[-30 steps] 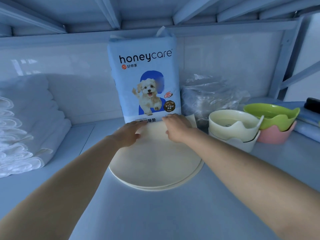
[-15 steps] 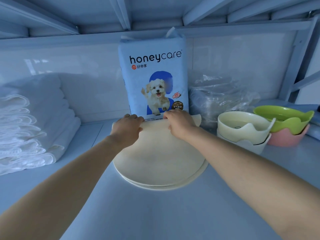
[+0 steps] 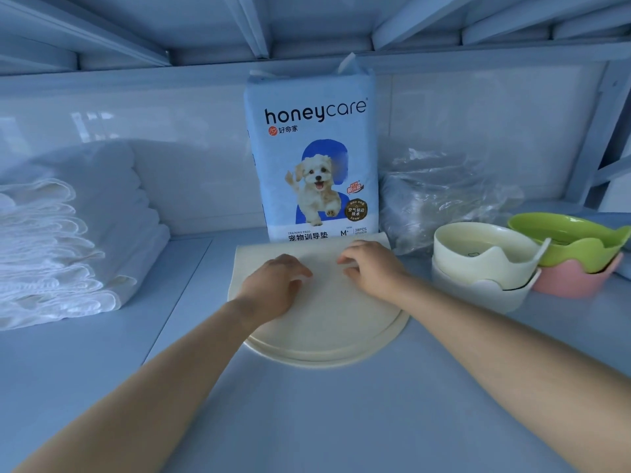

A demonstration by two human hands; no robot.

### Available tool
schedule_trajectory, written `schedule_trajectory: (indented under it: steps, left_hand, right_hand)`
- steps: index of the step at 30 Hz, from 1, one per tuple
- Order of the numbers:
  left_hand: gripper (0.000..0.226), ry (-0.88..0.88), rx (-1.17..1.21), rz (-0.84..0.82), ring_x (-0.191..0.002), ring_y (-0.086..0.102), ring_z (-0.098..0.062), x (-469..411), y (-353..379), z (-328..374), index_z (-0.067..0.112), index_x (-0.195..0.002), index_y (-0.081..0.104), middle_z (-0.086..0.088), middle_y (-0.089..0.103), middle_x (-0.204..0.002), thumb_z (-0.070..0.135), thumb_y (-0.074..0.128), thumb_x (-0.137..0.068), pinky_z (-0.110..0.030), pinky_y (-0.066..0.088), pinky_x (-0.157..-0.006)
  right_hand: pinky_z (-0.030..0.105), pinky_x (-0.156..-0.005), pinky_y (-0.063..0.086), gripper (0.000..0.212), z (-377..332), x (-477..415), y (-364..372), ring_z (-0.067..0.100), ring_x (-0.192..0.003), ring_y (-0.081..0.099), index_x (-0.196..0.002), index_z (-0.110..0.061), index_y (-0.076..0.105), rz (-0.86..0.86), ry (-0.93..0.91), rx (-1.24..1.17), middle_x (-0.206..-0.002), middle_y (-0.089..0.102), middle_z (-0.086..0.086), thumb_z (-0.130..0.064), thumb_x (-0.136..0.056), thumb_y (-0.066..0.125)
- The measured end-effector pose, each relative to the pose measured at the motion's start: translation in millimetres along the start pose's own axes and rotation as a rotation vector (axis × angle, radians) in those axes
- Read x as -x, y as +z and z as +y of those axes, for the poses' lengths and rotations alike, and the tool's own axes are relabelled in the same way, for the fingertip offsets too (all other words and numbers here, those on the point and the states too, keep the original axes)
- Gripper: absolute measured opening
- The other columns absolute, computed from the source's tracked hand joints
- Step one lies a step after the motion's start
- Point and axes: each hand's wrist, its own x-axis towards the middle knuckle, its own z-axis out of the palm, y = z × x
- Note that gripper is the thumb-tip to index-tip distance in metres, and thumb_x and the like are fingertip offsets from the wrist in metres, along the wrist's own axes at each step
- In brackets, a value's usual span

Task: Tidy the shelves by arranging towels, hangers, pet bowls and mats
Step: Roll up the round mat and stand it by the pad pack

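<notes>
Cream mats (image 3: pixel 324 331) beneath left hand (image 3: pixel 273 285) and right hand (image 3: pixel 374 268), both laid loosely open on top, gripping nothing

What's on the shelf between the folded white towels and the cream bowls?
Head view: stacked round cream mats, with the left hand and right hand resting on them.

The left hand (image 3: pixel 273 285) and right hand (image 3: pixel 372 268) have released the far edge of the cream mat (image 3: pixel 324 322) and drawn back onto its top, fingers now loosely spread, that edge lying just beyond the fingertips
</notes>
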Motion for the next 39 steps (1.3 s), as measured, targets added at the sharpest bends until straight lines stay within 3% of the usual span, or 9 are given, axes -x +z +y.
schedule_trajectory:
  steps: [8,12,16,23,28,32,36,39]
  left_hand:
    - [0.025,0.116,0.066,0.000,-0.111,0.053,-0.012,42.8,-3.3,20.9,0.025,-0.115,0.062,0.007,0.056,-0.120,0.025,0.046,-0.095,-0.029,0.042,-0.094]
    - [0.025,0.105,0.102,0.000,-0.107,0.053,-0.006,57.0,-9.6,31.3,0.028,-0.113,0.063,0.013,0.056,-0.117,0.035,0.055,-0.090,-0.017,0.039,-0.091]
    - [0.042,0.066,0.100,-0.090,-0.118,0.044,-0.001,71.2,-14.0,38.3,0.033,-0.124,0.055,0.016,0.046,-0.130,0.050,0.056,-0.085,-0.003,0.023,-0.091]
    - [0.050,-0.056,-0.004,-0.175,-0.138,0.024,-0.008,86.9,-14.7,54.6,0.037,-0.139,0.038,0.007,0.026,-0.151,0.052,0.043,-0.092,-0.027,0.017,-0.113]
    - [0.063,-0.068,-0.079,-0.329,-0.144,0.002,-0.012,89.1,-18.2,55.4,0.038,-0.146,0.018,0.008,0.007,-0.157,0.062,0.033,-0.089,-0.039,0.002,-0.117]
    - [0.064,-0.080,-0.099,-0.363,-0.144,0.001,-0.013,84.4,-17.8,56.4,0.036,-0.147,0.015,0.007,0.006,-0.157,0.058,0.035,-0.091,-0.047,0.005,-0.116]
    - [0.063,-0.097,-0.075,-0.342,-0.144,0.004,-0.011,81.5,-18.0,55.8,0.036,-0.146,0.018,0.007,0.010,-0.156,0.057,0.038,-0.090,-0.045,0.006,-0.117]
    - [0.059,-0.096,0.020,-0.204,-0.141,0.014,-0.007,88.7,-15.7,54.2,0.038,-0.141,0.033,0.010,0.021,-0.153,0.058,0.046,-0.087,-0.025,0.006,-0.113]
  right_hand:
    - [0.028,-0.085,0.046,0.014,-4.2,46.9,-13.4,0.015,-0.092,0.061,-0.096,-0.015,0.071,-0.075,-0.161,-0.195,-0.096,0.067,0.001,-0.016,-0.086,0.061]
    - [0.030,-0.086,0.047,0.013,-4.0,61.3,-8.4,0.014,-0.092,0.062,-0.095,-0.012,0.071,-0.038,-0.192,-0.271,-0.098,0.067,0.002,-0.017,-0.086,0.063]
    - [0.028,-0.092,0.044,0.022,-5.9,67.7,-5.7,0.012,-0.102,0.059,-0.102,-0.012,0.069,-0.031,-0.192,-0.281,-0.108,0.066,-0.001,-0.026,-0.087,0.064]
    - [0.019,-0.099,0.035,0.035,-10.1,74.3,-6.8,0.009,-0.119,0.051,-0.115,-0.015,0.065,-0.084,-0.190,-0.263,-0.127,0.059,-0.002,-0.035,-0.087,0.062]
    - [0.017,-0.101,0.031,0.037,-10.4,75.7,-5.3,0.008,-0.124,0.047,-0.119,-0.015,0.063,-0.098,-0.186,-0.260,-0.133,0.055,-0.001,-0.036,-0.088,0.061]
    - [0.012,-0.098,0.028,0.038,-10.7,72.0,-4.3,0.010,-0.124,0.047,-0.119,-0.015,0.064,-0.107,-0.179,-0.265,-0.132,0.055,0.001,-0.036,-0.087,0.062]
    - [0.010,-0.099,0.025,0.039,-10.8,71.5,-7.1,0.008,-0.127,0.044,-0.120,-0.017,0.063,-0.134,-0.175,-0.243,-0.135,0.053,0.002,-0.037,-0.087,0.062]
    - [0.010,-0.095,0.026,0.036,-10.6,72.6,-14.3,0.010,-0.124,0.047,-0.118,-0.018,0.064,-0.171,-0.212,-0.213,-0.131,0.056,-0.001,-0.037,-0.087,0.062]
